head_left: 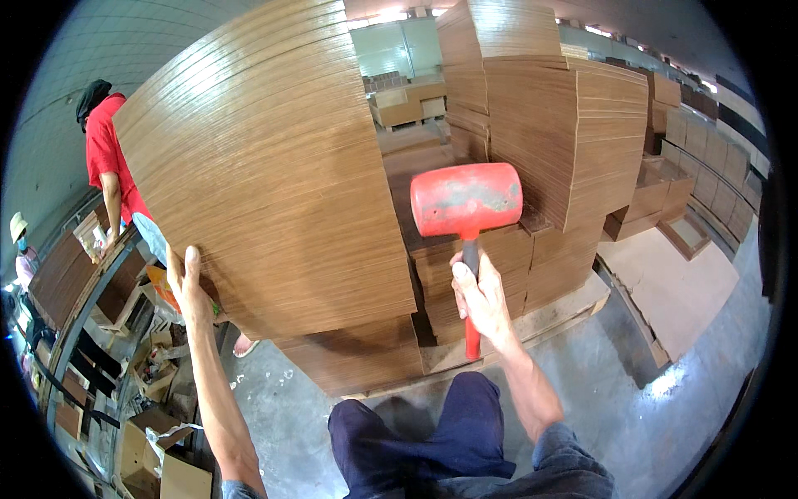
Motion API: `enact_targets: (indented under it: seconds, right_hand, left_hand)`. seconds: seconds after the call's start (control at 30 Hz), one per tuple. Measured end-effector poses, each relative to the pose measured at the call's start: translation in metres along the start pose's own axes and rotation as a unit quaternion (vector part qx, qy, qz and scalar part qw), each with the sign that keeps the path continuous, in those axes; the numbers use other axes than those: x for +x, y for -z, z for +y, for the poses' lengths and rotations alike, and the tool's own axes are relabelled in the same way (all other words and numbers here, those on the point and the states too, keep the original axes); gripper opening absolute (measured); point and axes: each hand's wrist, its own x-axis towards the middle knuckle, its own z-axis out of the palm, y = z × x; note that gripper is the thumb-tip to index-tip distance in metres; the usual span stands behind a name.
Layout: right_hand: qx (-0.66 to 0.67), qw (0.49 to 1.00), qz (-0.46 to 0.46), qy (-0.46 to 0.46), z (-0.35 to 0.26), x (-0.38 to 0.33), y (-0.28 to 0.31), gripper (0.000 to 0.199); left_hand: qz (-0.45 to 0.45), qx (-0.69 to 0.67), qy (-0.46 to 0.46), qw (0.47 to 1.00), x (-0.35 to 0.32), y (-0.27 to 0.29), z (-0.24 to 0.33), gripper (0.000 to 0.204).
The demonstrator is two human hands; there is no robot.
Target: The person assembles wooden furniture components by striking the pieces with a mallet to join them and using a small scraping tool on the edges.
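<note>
My right hand (484, 301) is wrapped round the handle of a rubber mallet with a worn red head (467, 200) and a black and red handle. The mallet is upright, its head in front of the gap between stacks. At the lower left corner of a tall stack of thin wood-grain boards (274, 179), my left hand (193, 287) rests against the side, fingers stretched upward and holding nothing. The stack's layered edges face me, and it sits on a lower stack (357, 358) of the same brown colour, slightly out of line with it.
More board stacks (532, 125) stand to the right on a wooden pallet (573, 312). A pale flat board (673, 279) lies beyond the pallet. At left, a person in a red shirt (108, 154) leans by a metal-framed bench (79, 312); an opened carton (154, 466) sits below.
</note>
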Motion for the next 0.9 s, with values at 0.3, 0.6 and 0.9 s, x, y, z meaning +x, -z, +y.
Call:
enact_targets:
  seconds: [0.3,0.6,0.9]
  right_hand:
    - [-0.049,0.997,-0.046,0.032,-0.029,0.025,0.000,0.037]
    - [-0.020,0.998,-0.025,0.059,-0.060,0.046,-0.012,0.037]
    - [0.009,0.996,-0.035,0.079,-0.073,0.058,-0.009,0.034]
  left_hand:
    - [0.012,0.000,0.011,1.000,0.011,0.006,-0.003,0.056]
    - [-0.006,-0.016,-0.016,1.000,0.063,0.000,0.024,0.056]
    - [-0.024,-0.010,-0.018,1.000,0.073,0.005,0.031,0.051]
